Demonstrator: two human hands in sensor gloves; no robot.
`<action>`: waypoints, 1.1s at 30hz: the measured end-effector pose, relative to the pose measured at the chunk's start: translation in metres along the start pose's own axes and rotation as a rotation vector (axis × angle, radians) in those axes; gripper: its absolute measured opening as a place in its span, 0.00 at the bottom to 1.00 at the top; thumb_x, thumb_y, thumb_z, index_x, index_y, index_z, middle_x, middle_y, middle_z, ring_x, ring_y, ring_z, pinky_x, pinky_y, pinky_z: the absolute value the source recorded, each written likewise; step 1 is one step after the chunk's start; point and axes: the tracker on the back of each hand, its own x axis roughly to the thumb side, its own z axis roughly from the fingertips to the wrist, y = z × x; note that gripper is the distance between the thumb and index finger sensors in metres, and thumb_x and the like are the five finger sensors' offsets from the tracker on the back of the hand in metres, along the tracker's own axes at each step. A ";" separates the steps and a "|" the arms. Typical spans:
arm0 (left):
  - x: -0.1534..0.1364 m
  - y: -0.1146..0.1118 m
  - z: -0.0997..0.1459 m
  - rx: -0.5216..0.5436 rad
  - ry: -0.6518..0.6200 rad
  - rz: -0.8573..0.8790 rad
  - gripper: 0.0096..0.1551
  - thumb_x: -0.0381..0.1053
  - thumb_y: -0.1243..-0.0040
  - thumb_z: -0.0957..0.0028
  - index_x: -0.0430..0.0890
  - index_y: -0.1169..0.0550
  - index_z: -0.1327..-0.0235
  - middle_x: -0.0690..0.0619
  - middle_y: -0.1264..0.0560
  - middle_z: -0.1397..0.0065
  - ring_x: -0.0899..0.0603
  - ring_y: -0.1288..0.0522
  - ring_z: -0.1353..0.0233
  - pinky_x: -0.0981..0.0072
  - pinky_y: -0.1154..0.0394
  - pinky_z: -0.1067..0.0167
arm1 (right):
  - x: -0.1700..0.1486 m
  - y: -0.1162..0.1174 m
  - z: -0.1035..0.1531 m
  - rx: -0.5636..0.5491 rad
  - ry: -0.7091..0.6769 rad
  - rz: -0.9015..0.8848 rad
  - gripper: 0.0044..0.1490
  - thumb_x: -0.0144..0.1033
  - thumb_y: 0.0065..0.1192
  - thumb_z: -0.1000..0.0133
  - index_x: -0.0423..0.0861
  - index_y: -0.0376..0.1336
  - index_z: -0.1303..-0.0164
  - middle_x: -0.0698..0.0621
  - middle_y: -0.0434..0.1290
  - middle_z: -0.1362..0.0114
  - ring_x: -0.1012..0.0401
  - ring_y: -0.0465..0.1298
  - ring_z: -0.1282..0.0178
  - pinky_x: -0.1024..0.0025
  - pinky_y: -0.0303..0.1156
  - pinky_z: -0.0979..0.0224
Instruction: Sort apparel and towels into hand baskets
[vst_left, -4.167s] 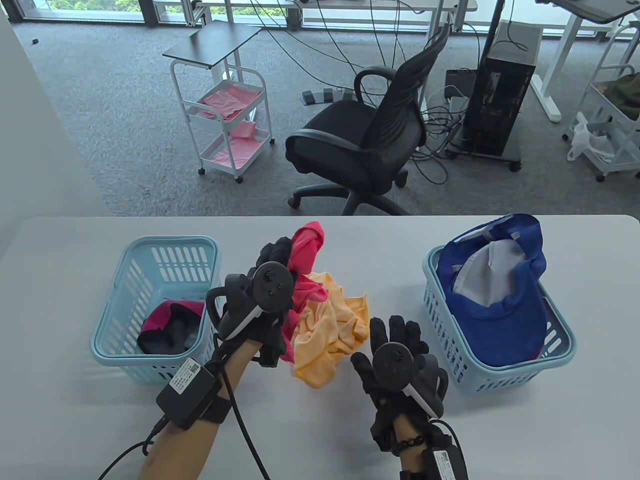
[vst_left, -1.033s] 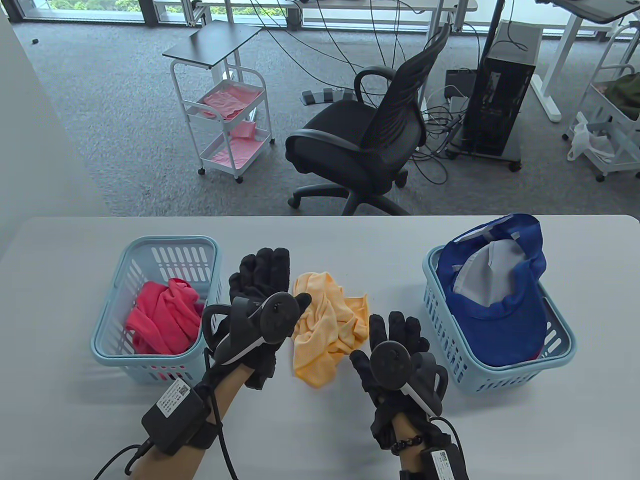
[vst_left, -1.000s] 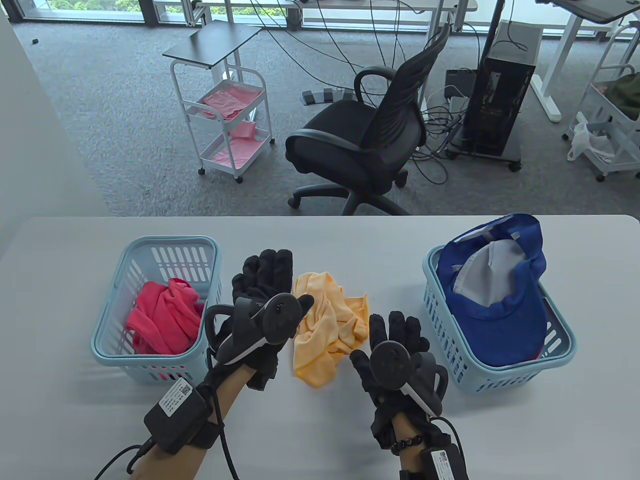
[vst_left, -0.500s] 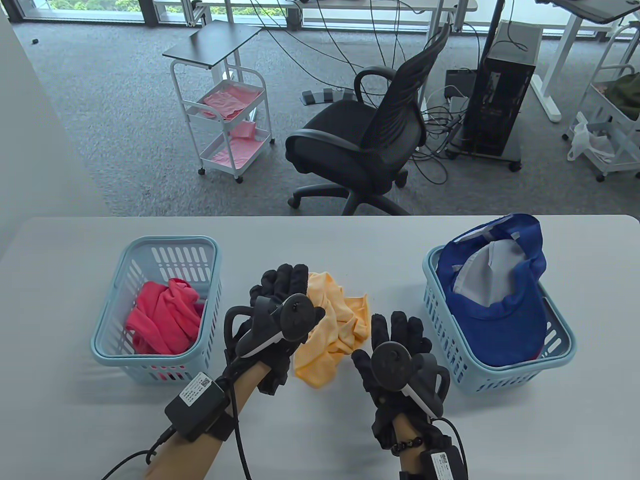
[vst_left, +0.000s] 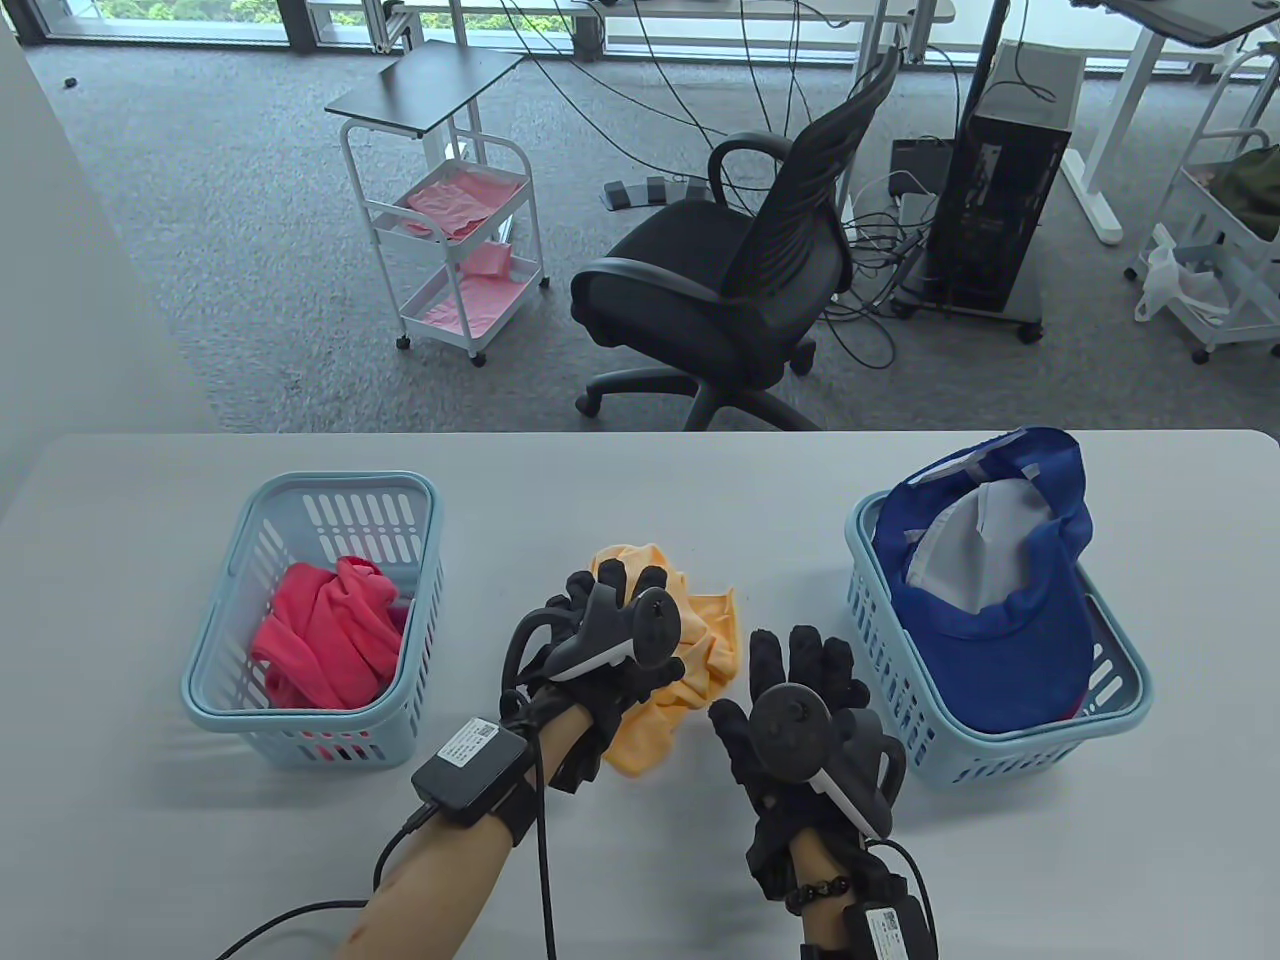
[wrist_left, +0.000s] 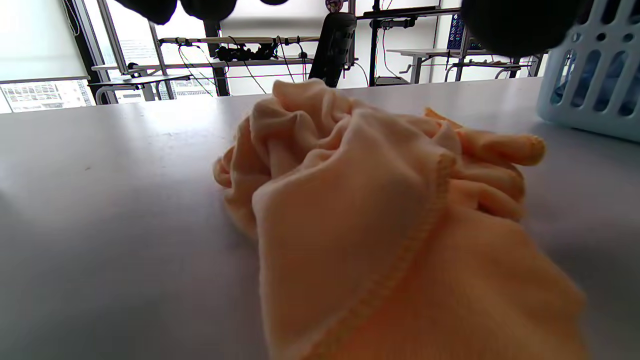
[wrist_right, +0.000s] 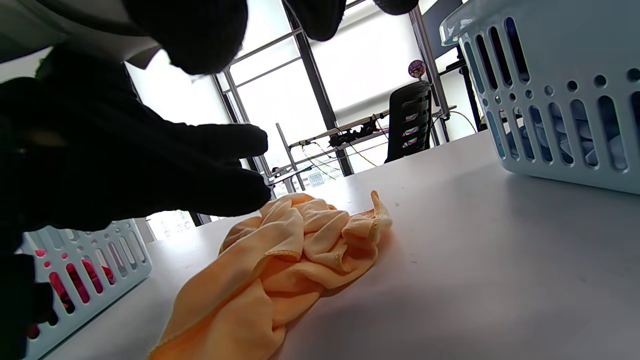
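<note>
Left hand (vst_left: 610, 670): above the orange cloth (vst_left: 690, 640), fingers spread, gripping nothing.
Right hand (vst_left: 800, 710): flat and open, just beside the cloth — empty.
Pink towel (vst_left: 325, 640): in the basket (vst_left: 310, 720) left of the left hand.
Blue cap (vst_left: 1000, 590): in the basket (vst_left: 1000, 750) right of the right hand.

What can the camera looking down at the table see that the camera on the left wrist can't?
Only the table view shows the left basket with the pink cloth in it, the blue cap, the whole left hand over the orange cloth, and the right hand open beside it.

Only the left wrist view shows the cloth's stitched hem up close.

Both show the orange cloth lying on the table and the right basket.
</note>
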 end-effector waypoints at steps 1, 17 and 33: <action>0.000 -0.006 -0.006 -0.036 -0.005 -0.009 0.59 0.73 0.50 0.46 0.50 0.61 0.14 0.31 0.60 0.12 0.18 0.51 0.16 0.26 0.46 0.23 | 0.000 0.000 0.000 0.002 0.001 -0.001 0.50 0.50 0.59 0.40 0.38 0.46 0.16 0.28 0.40 0.16 0.28 0.39 0.21 0.24 0.43 0.25; -0.004 -0.045 -0.028 -0.137 0.005 -0.083 0.53 0.72 0.51 0.46 0.53 0.56 0.15 0.39 0.56 0.11 0.23 0.46 0.15 0.30 0.43 0.22 | 0.000 0.000 -0.001 0.007 0.012 0.014 0.50 0.50 0.59 0.40 0.38 0.46 0.16 0.28 0.40 0.16 0.27 0.39 0.21 0.24 0.43 0.25; 0.004 -0.039 -0.028 -0.042 0.067 -0.176 0.41 0.66 0.46 0.45 0.58 0.44 0.19 0.46 0.43 0.13 0.30 0.30 0.19 0.36 0.31 0.25 | 0.000 -0.002 -0.001 -0.014 0.013 0.021 0.49 0.50 0.59 0.41 0.38 0.47 0.17 0.29 0.40 0.16 0.28 0.40 0.21 0.25 0.43 0.25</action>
